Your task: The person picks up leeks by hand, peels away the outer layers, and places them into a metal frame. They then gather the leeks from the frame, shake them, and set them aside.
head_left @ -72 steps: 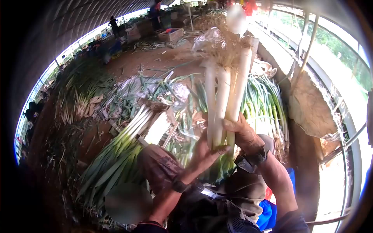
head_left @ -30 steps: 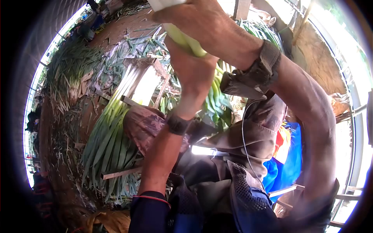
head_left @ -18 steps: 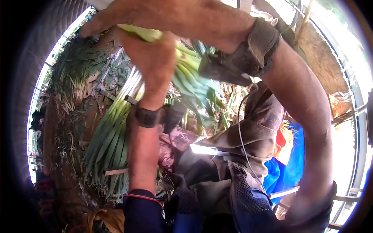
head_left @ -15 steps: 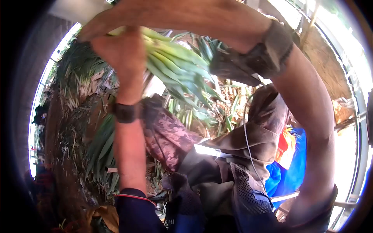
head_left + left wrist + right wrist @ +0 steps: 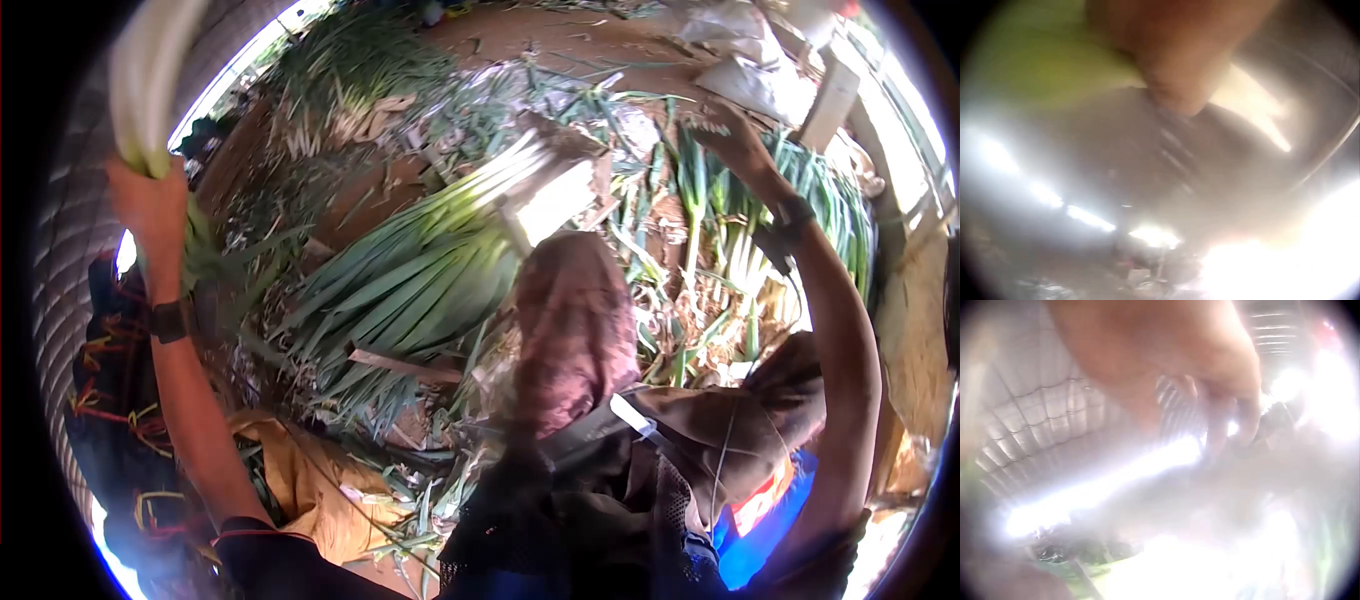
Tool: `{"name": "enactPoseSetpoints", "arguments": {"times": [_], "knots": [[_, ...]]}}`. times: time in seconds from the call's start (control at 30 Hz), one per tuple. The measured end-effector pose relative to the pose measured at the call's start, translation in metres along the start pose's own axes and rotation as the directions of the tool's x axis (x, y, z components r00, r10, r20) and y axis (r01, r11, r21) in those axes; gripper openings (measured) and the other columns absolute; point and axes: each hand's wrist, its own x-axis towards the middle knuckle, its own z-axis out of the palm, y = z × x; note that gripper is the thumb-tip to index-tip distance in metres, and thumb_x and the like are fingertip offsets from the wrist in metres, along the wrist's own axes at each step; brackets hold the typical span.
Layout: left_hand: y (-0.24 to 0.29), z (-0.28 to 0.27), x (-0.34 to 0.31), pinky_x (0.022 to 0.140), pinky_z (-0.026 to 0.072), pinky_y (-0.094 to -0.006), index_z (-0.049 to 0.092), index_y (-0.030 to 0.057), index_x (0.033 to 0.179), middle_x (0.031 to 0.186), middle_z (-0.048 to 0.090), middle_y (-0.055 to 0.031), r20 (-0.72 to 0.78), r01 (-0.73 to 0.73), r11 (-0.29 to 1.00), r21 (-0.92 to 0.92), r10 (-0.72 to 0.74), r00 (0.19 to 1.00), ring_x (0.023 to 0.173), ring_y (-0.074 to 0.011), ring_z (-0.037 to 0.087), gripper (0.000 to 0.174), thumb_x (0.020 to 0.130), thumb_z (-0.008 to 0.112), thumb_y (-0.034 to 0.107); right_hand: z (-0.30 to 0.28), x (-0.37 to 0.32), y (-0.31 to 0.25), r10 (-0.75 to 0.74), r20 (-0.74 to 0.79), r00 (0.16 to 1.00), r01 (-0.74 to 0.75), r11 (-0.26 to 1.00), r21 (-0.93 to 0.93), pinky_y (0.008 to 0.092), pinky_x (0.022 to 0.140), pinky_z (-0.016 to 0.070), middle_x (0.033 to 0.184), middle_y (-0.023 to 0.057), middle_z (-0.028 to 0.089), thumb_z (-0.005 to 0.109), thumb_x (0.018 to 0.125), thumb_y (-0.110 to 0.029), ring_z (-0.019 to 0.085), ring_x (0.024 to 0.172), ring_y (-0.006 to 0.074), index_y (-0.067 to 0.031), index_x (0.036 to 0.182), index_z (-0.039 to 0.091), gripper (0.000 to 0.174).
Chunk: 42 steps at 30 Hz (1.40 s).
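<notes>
At the far left of the head view my left hand [image 5: 155, 215] grips a bundle of leeks [image 5: 150, 85], white stalks upward and green leaves hanging below the fist. The left wrist view is blurred, with the hand [image 5: 1179, 56] over a green part of the leeks [image 5: 1041, 69]. My right hand [image 5: 738, 145] is at the upper right, above the leaves of a leek pile [image 5: 840, 205], holding nothing; I cannot tell whether it touches them. Its fingers [image 5: 1213, 419] hang loosely bent in the right wrist view.
Leeks [image 5: 410, 270] lie across a wooden stand [image 5: 603, 180] in the middle. Another leek heap [image 5: 350, 65] is at the upper left, a white sack [image 5: 760, 80] at the upper right. An orange-brown cloth [image 5: 330, 490] lies low left, beside dark bundles with coloured ties [image 5: 125, 400].
The left hand has carried the leeks to the far left, stalks now upward. My right hand has come off the bundle and moved right. The head view has turned left.
</notes>
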Motion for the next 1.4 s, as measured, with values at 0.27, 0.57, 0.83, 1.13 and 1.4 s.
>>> {"name": "enactPoseSetpoints", "arguments": {"times": [0.27,0.57,0.83,1.13,1.4], "knots": [[-0.070,0.093,-0.159,0.089,0.0483,-0.0486,0.050,0.0040,0.123,0.109,0.061,-0.0235,0.628,-0.317,0.944,-0.094,0.303,0.717,0.104,-0.0419,0.060,0.058,0.070,0.071,-0.004,0.008,-0.052,0.172,0.293,0.070,0.954,-0.300,0.942,0.152,0.0309,0.066,0.0468,0.083,0.0034,0.063,0.070,0.085,-0.017,0.057,0.074,0.0117,0.0009,0.109,0.062,0.031],[0.070,0.201,-0.273,0.077,0.0490,-0.0561,0.043,-0.0041,0.115,0.092,0.063,-0.0318,0.927,0.011,0.943,-0.334,0.326,0.183,0.088,-0.0495,0.063,0.045,0.073,0.059,-0.003,0.047,-0.049,0.159,0.468,0.148,0.872,-0.459,0.884,-0.087,0.0329,0.083,0.0537,0.127,0.0192,0.061,0.071,0.090,-0.016,0.067,0.099,0.0227,0.0041,0.140,0.046,0.059],[0.208,0.246,-0.313,0.091,0.0448,-0.0546,0.043,-0.0042,0.121,0.110,0.059,-0.0286,0.923,-0.053,0.922,-0.384,0.385,0.014,0.105,-0.0439,0.060,0.053,0.073,0.066,0.004,0.182,0.025,0.075,0.301,0.364,0.881,-0.442,0.799,0.407,0.0352,0.092,0.0557,0.134,0.0163,0.058,0.065,0.095,-0.016,0.064,0.110,0.0268,-0.0039,0.136,0.053,0.045],[0.203,0.246,-0.318,0.107,0.0348,-0.0562,0.033,0.0078,0.146,0.135,0.044,-0.0296,0.895,0.152,0.901,-0.406,0.426,-0.134,0.127,-0.0482,0.044,0.082,0.072,0.070,0.012,0.323,0.085,0.031,-0.040,0.436,0.899,0.258,0.853,-0.454,0.0468,0.106,0.0404,0.149,0.0144,0.043,0.060,0.093,-0.044,0.049,0.130,0.0323,-0.0111,0.141,0.048,0.060],[0.121,0.194,-0.301,0.108,0.0323,-0.0534,0.022,0.0062,0.154,0.152,0.031,-0.0250,0.838,-0.096,0.848,-0.521,0.487,-0.244,0.130,-0.0436,0.039,0.089,0.087,0.070,0.040,0.357,0.089,0.072,-0.096,0.527,0.845,0.334,0.863,-0.378,0.0435,0.086,0.0508,0.123,0.0053,0.065,0.063,0.087,-0.040,0.062,0.112,0.0231,-0.0155,0.113,0.069,0.037]]}}
